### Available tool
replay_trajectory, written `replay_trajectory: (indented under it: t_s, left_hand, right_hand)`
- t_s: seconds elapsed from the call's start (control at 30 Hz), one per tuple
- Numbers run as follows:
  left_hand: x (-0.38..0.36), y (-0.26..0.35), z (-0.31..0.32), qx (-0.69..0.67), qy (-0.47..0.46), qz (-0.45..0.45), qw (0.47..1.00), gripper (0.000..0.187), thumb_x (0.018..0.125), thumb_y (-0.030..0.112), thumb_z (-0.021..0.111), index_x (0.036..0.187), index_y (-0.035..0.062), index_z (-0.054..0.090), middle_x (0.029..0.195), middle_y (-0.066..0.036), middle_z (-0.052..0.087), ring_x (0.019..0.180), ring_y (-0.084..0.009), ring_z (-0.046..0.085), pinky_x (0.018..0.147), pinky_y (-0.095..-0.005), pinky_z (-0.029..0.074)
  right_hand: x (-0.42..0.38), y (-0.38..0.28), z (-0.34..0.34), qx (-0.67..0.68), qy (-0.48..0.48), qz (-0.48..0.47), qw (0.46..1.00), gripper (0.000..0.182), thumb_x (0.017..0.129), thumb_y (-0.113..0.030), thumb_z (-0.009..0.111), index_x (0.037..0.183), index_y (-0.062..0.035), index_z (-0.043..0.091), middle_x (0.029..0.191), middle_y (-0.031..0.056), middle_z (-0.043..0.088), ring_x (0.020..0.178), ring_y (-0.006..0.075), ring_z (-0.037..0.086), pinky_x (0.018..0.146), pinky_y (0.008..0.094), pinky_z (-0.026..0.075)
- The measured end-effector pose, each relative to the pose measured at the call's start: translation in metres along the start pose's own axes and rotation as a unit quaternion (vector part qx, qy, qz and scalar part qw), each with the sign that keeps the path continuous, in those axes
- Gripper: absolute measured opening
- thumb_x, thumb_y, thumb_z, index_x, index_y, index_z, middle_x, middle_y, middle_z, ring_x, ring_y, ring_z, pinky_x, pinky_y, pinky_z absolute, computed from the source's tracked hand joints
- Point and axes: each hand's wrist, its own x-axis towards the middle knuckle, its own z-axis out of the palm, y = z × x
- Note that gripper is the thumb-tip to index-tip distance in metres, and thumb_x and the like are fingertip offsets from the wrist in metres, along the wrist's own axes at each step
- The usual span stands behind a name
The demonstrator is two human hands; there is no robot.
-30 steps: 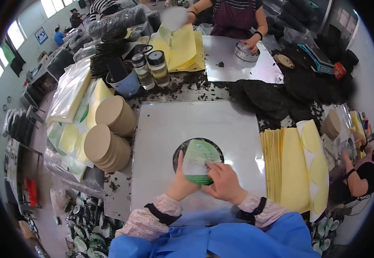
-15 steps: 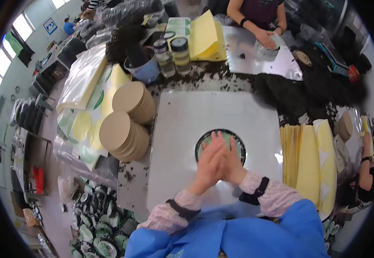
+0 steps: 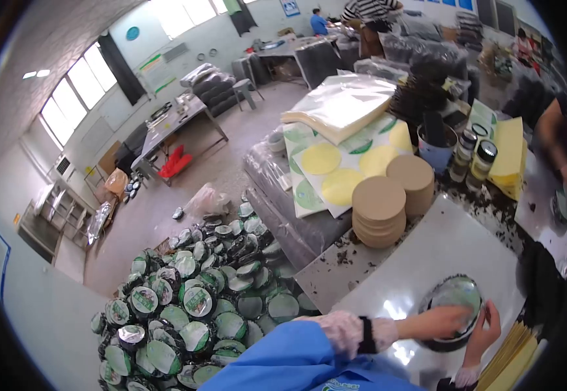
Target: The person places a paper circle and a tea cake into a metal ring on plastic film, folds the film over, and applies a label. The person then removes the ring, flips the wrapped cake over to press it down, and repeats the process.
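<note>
A round packet (image 3: 461, 294) with a pale green face and a dark rim, seemingly in clear film, is at the lower right over a shiny metal sheet (image 3: 420, 260). My left hand (image 3: 446, 321) comes in from the left with its fingers curled over the near part of the packet. On the right side my right hand (image 3: 484, 332) holds the edge, fingertips and thumb at the rim. Below the hands, a dark rounded shape shows on the sheet.
Stacked brown cardboard discs (image 3: 379, 202) stand at the sheet's left corner. Behind them lie yellow round label sheets (image 3: 341, 186), a blue tub (image 3: 435, 153) and lidded jars (image 3: 481, 164). A heap of similar packets (image 3: 199, 303) covers the floor at left. Another person's arm (image 3: 554, 143) works at right.
My view has swung left toward the floor heap. My hands, which were laid one over the other on the packet's middle, have separated and now grip its near side and right edge.
</note>
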Motion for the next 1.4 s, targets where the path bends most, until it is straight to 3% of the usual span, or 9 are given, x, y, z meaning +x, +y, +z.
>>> replay_trajectory:
  t_s: [0.1,0.17,0.43,0.47,0.73,1.07,1.2,1.23,1.4]
  left_hand:
    - [-0.022,0.017,-0.07,0.079,0.188,0.058,0.977,0.059,0.081,0.029,0.076,0.127,-0.0035,0.058,0.131,-0.023,0.057,0.112,-0.0391,0.061,0.096,-0.043,0.051]
    - [-0.025,0.002,-0.074,-0.025,0.187,-0.442,0.877,0.036,0.09,0.026,0.071,0.11,-0.003,0.065,0.111,-0.019,0.065,0.098,-0.0316,0.065,0.085,-0.04,0.053]
    - [-0.088,0.035,-0.274,-0.267,0.557,-0.382,0.688,0.023,0.095,0.018,0.069,0.115,0.0084,0.068,0.104,-0.006,0.07,0.092,-0.0153,0.065,0.082,-0.0286,0.053]
    - [-0.1,0.074,-0.315,-0.417,0.58,-0.126,0.689,0.022,0.097,0.017,0.067,0.118,0.0096,0.068,0.105,-0.006,0.069,0.095,-0.0149,0.065,0.085,-0.0277,0.053]
    - [-0.156,0.035,-0.24,-0.008,-0.174,-0.126,0.977,0.008,0.078,0.017,0.08,0.079,0.0117,0.074,0.095,-0.003,0.063,0.098,-0.0235,0.057,0.086,-0.0379,0.046]
    - [-0.187,-0.03,-0.176,-0.117,-0.195,-0.157,0.961,0.017,0.076,0.028,0.079,0.077,0.0112,0.074,0.086,-0.002,0.067,0.089,-0.0256,0.061,0.077,-0.0397,0.049]
    - [-0.172,-0.023,-0.184,-0.091,-0.251,-0.224,0.937,0.016,0.072,0.022,0.082,0.077,0.0113,0.071,0.083,-0.005,0.066,0.079,-0.0244,0.064,0.07,-0.0396,0.05]
    - [-0.17,-0.024,-0.181,-0.1,-0.247,-0.238,0.934,0.017,0.071,0.021,0.082,0.077,0.0113,0.07,0.08,-0.006,0.065,0.077,-0.0227,0.065,0.068,-0.0386,0.05]
    - [-0.152,-0.024,-0.195,-0.209,-0.163,-0.364,0.893,0.008,0.081,0.007,0.071,0.089,0.0048,0.073,0.082,-0.005,0.069,0.076,-0.0168,0.061,0.07,-0.0329,0.05]
  right_hand:
    - [-0.008,0.031,-0.026,-0.04,-0.054,0.023,0.997,0.025,0.099,-0.009,0.059,0.117,0.0076,0.065,0.103,0.0117,0.071,0.087,0.0139,0.064,0.081,0.031,0.051]
    - [-0.022,0.036,-0.023,-0.014,-0.064,0.048,0.997,0.026,0.1,-0.011,0.059,0.117,0.0076,0.065,0.102,0.0111,0.07,0.086,0.0133,0.062,0.081,0.0305,0.051]
    - [-0.038,0.031,-0.013,0.017,-0.085,-0.004,0.996,0.024,0.098,-0.008,0.059,0.114,0.0078,0.066,0.091,0.0086,0.067,0.078,0.0123,0.059,0.07,0.0275,0.048]
    - [-0.04,0.027,-0.014,-0.005,-0.101,-0.004,0.995,0.024,0.096,-0.008,0.059,0.114,0.0075,0.067,0.091,0.0086,0.068,0.077,0.0126,0.059,0.069,0.0267,0.048]
    - [-0.066,-0.031,-0.016,0.125,-0.1,0.107,0.981,0.027,0.093,-0.011,0.06,0.113,0.0054,0.066,0.111,0.0163,0.066,0.096,0.0212,0.066,0.082,0.033,0.052]
    - [-0.12,-0.022,-0.036,-0.029,-0.198,-0.073,0.977,0.036,0.066,-0.024,0.09,0.076,-0.0067,0.061,0.153,0.0325,0.032,0.131,0.0495,0.05,0.106,0.0506,0.044]
    - [-0.115,-0.075,-0.047,-0.063,-0.299,-0.282,0.909,0.063,0.067,-0.033,0.09,0.119,-0.0053,0.069,0.145,0.0384,0.039,0.13,0.0519,0.048,0.106,0.0526,0.044]
    - [-0.128,-0.088,-0.042,0.105,-0.366,0.074,0.922,0.08,0.073,-0.031,0.086,0.139,-0.0015,0.052,0.146,0.0366,0.039,0.132,0.049,0.047,0.11,0.0492,0.041]
    - [-0.15,-0.117,0.007,0.032,-0.463,-0.045,0.885,0.079,0.092,-0.037,0.062,0.157,-0.0065,0.028,0.153,0.0244,0.039,0.135,0.042,0.047,0.112,0.0452,0.039]
